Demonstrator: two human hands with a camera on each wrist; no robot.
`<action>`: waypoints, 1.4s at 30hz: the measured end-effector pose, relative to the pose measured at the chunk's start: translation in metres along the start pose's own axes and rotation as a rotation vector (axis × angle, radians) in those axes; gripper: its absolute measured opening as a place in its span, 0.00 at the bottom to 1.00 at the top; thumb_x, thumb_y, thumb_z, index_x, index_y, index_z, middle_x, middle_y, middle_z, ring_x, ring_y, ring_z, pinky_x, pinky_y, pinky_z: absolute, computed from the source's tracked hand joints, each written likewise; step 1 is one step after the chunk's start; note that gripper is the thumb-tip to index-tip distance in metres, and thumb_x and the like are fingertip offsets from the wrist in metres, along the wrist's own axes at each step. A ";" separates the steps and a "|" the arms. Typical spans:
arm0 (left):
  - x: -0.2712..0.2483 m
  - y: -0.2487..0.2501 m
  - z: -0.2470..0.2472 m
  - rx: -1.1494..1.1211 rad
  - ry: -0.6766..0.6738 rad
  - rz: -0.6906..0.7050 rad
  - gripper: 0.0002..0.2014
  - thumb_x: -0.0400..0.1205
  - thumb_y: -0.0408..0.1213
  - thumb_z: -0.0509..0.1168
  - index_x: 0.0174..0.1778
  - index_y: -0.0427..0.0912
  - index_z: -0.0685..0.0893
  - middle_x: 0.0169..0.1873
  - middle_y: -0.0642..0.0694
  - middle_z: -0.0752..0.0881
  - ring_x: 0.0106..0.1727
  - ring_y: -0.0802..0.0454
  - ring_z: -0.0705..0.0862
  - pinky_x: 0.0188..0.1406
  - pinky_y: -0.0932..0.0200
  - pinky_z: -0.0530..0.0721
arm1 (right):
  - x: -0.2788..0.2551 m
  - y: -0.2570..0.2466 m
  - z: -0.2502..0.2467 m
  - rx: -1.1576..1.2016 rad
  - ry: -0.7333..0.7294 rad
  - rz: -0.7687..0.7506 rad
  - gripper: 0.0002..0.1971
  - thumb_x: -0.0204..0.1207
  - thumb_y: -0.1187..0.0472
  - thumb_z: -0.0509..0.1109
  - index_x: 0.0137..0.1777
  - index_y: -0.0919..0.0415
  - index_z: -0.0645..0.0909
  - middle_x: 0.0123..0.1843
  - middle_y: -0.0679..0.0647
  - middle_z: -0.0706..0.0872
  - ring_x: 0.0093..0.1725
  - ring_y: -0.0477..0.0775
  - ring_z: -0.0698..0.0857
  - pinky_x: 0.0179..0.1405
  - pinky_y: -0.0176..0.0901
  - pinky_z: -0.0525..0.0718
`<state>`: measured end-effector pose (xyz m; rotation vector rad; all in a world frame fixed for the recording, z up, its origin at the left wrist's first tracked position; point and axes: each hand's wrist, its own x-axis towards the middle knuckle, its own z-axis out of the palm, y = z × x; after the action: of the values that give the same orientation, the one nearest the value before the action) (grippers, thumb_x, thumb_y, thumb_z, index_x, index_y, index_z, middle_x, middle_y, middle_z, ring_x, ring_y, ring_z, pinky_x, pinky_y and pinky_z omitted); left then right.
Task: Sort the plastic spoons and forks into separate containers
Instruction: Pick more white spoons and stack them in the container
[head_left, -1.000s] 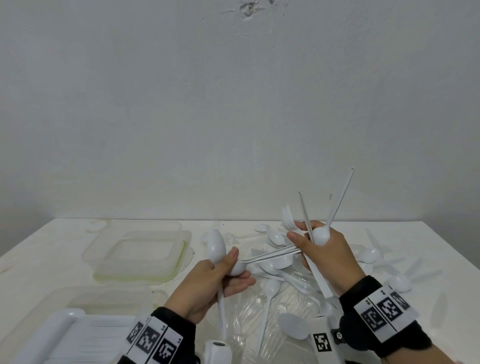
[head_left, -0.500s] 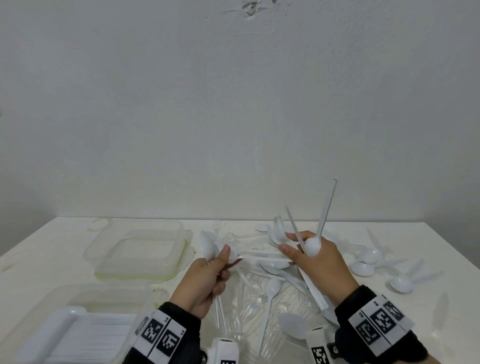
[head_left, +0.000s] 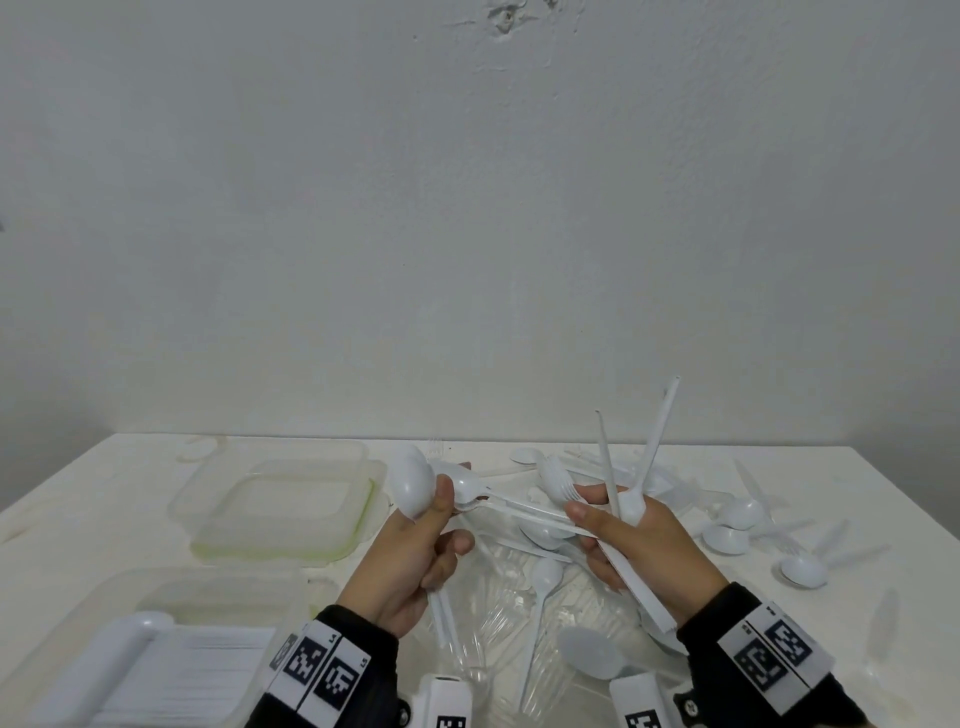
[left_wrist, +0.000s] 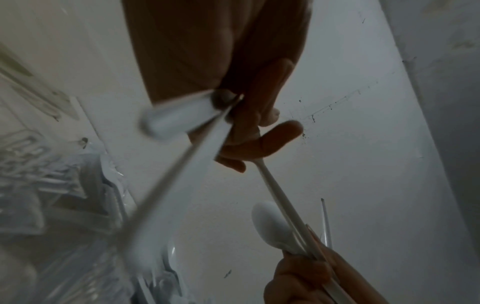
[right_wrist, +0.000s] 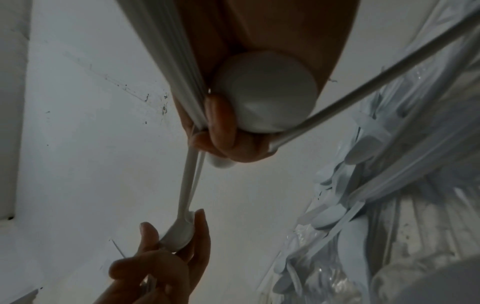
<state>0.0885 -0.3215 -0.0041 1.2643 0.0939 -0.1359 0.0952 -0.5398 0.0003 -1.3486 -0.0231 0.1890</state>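
Note:
My left hand (head_left: 449, 499) grips white plastic spoons upright, one bowl (head_left: 413, 486) standing above the thumb. Its thumb and fingers also pinch the bowl of another spoon (head_left: 470, 488), whose handle runs right into my right hand (head_left: 592, 514). That hand grips a bundle of cutlery: a fork (head_left: 558, 480) pointing left and handles (head_left: 655, 441) sticking up. In the right wrist view a spoon bowl (right_wrist: 265, 90) sits in the right palm, and the left hand (right_wrist: 176, 246) pinches the shared spoon's bowl (right_wrist: 179, 234). The left wrist view shows that handle (left_wrist: 280, 197) reaching the right hand (left_wrist: 306, 273).
A pile of white spoons and forks (head_left: 540, 577) lies on clear plastic between my wrists. Loose spoons (head_left: 727, 538) are scattered to the right. A clear container with a greenish rim (head_left: 363, 519) stands at the left. A nearer clear container (head_left: 223, 577) holds white items.
Both hands dipped toward the pile and rose again. The left thumb now presses the shared spoon's bowl, and the handle stretches straight between the hands, which are slightly farther apart.

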 end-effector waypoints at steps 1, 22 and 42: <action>0.000 0.000 0.000 0.006 0.000 0.012 0.24 0.77 0.58 0.61 0.60 0.45 0.85 0.44 0.40 0.82 0.22 0.57 0.60 0.12 0.72 0.56 | 0.001 0.000 0.000 0.003 -0.003 0.008 0.14 0.75 0.66 0.72 0.59 0.70 0.82 0.26 0.58 0.76 0.18 0.49 0.69 0.14 0.36 0.67; -0.011 0.019 0.004 0.080 0.059 0.110 0.24 0.73 0.53 0.65 0.60 0.41 0.83 0.54 0.44 0.91 0.33 0.53 0.89 0.12 0.71 0.60 | -0.001 -0.028 -0.006 -0.393 0.055 -0.180 0.08 0.72 0.62 0.77 0.50 0.56 0.86 0.27 0.54 0.86 0.22 0.46 0.80 0.24 0.35 0.77; -0.009 0.014 0.019 0.130 -0.037 0.044 0.21 0.79 0.45 0.65 0.52 0.27 0.86 0.47 0.34 0.91 0.32 0.54 0.90 0.10 0.72 0.63 | 0.006 -0.015 0.029 -0.567 -0.318 -0.208 0.17 0.67 0.61 0.82 0.56 0.49 0.87 0.47 0.42 0.91 0.47 0.40 0.88 0.46 0.27 0.81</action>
<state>0.0822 -0.3353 0.0164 1.3921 0.0255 -0.1292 0.0996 -0.5138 0.0203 -1.8541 -0.5150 0.2287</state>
